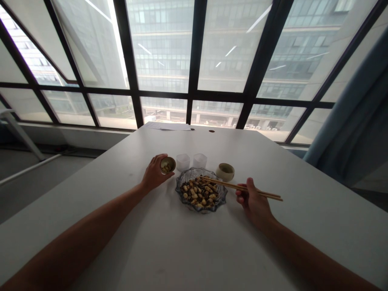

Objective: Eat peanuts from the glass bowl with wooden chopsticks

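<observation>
My left hand (155, 171) is closed round a small ceramic cup (167, 165), tilted so its inside faces me; a few pale pieces lie in it. A pair of wooden chopsticks (233, 186) is gripped in my right hand (254, 200). Their tips reach over the far part of a scalloped glass bowl (201, 210), at the nuts; whether they pinch one I cannot tell. Peanuts in shells (198, 192) and small dark seeds fill the bowl. A second ceramic cup (225, 172) stands upright just beyond the bowl's right side.
Two translucent white cups (183, 162) (200, 161) stand behind the bowl. Papers (168, 126) lie at the far end of the white table (169, 250), near two dark round spots. Tall windows rise beyond it, and a blue curtain (348, 113) hangs at the right.
</observation>
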Action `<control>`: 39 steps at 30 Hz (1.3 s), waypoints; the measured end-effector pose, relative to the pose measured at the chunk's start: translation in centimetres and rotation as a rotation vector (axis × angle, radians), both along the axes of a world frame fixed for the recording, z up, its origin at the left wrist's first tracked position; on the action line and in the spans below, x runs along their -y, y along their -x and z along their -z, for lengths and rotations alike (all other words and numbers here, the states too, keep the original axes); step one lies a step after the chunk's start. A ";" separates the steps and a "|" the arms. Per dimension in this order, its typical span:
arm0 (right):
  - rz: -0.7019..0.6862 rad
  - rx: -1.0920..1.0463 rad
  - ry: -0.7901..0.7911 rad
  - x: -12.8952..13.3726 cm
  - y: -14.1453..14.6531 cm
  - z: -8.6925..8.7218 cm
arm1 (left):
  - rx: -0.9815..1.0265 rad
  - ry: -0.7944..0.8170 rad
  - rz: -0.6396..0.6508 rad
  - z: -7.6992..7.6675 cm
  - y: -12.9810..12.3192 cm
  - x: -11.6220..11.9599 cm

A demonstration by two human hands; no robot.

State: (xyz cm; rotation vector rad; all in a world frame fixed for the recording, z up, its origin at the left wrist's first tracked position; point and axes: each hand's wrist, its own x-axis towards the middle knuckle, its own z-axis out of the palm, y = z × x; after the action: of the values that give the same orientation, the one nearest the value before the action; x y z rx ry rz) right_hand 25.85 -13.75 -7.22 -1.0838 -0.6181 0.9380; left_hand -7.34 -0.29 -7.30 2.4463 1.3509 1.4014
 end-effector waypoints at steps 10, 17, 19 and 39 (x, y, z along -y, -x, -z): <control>0.008 -0.062 0.037 0.3 0.5 -0.7 | 0.045 0.061 -0.081 0.1 0.0 0.0; -0.001 -0.025 0.032 0.3 0.4 -0.7 | 0.051 0.166 -0.156 0.1 0.0 -0.1; -0.007 -0.008 0.026 0.3 0.4 -0.6 | 0.072 0.210 -0.185 0.1 0.0 -0.2; -0.094 0.192 -0.037 0.8 0.2 -0.4 | 0.107 0.385 -0.236 -0.2 0.0 -0.3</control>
State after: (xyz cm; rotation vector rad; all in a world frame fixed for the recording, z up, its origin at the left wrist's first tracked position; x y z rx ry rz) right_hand 25.68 -14.53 -6.83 -1.1271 -0.8474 0.9057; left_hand -7.39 0.05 -7.11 1.9953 1.7377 1.1536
